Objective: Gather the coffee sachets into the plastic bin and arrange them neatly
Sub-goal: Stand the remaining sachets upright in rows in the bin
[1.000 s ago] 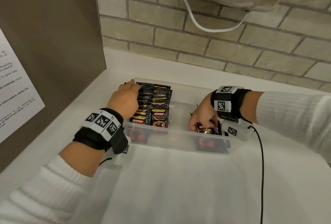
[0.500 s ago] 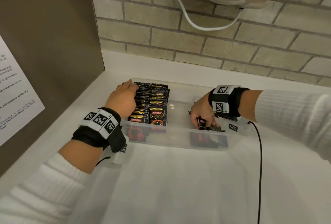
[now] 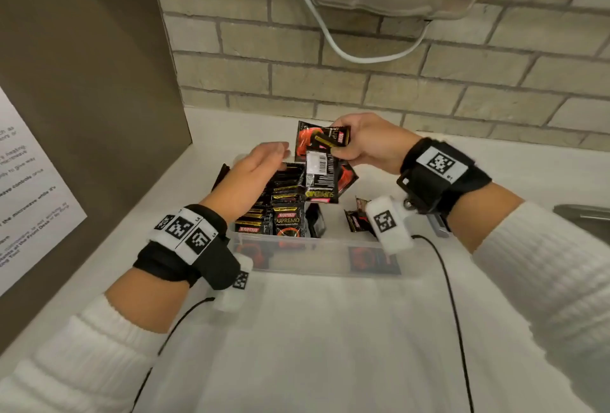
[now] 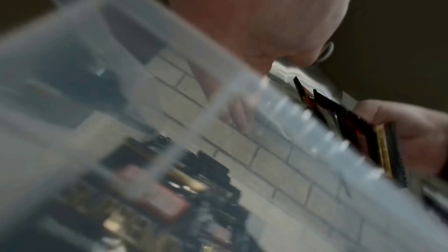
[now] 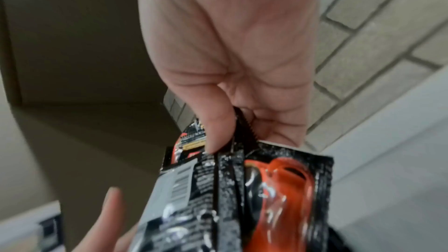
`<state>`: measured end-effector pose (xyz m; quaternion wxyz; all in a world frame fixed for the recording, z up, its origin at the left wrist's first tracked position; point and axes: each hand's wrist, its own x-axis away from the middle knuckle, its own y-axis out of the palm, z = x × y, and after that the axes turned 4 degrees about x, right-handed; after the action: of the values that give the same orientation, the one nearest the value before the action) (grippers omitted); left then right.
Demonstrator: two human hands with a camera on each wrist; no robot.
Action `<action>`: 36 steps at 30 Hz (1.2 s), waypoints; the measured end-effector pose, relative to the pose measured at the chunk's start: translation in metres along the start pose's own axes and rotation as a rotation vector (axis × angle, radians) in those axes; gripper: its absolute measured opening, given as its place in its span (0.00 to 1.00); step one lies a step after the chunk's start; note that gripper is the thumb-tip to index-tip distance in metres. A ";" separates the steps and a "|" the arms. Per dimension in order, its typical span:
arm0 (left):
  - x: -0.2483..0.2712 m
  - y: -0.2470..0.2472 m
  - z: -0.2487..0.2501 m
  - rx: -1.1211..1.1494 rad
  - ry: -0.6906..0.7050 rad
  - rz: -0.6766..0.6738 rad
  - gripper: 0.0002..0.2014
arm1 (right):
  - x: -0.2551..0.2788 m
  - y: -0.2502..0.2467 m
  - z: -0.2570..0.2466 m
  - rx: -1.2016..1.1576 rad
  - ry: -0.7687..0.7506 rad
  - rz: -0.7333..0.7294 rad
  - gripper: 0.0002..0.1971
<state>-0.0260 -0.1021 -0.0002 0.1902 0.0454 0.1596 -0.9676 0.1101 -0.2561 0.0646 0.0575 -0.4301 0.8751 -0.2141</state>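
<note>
Sachets (image 3: 287, 218) reading "KOPIKO SUPREMO" are standing in a packed row at the left end of the clear plastic bin (image 3: 317, 256), which is sitting on the white counter (image 3: 330, 346). We are pinching a small bunch of sachets (image 3: 321, 165) between thumb and fingers of our right hand (image 3: 369, 145), raised above the bin; one is showing its barcode and an upside-down "SUPREMO". Our left hand (image 3: 251, 175) is hovering beside them, fingers straight and relaxed, holding nothing. More sachets (image 3: 358, 219) are lying loose at the bin's right end.
</note>
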 end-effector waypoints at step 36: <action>0.000 0.007 -0.019 0.594 -0.295 0.270 0.20 | 0.015 0.090 0.055 -0.961 -0.245 0.487 0.16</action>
<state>-0.0232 -0.1022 -0.0205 0.3157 -0.0207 -0.1651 -0.9342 0.0511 -0.2374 -0.0222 0.0042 -0.2151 0.9355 0.2804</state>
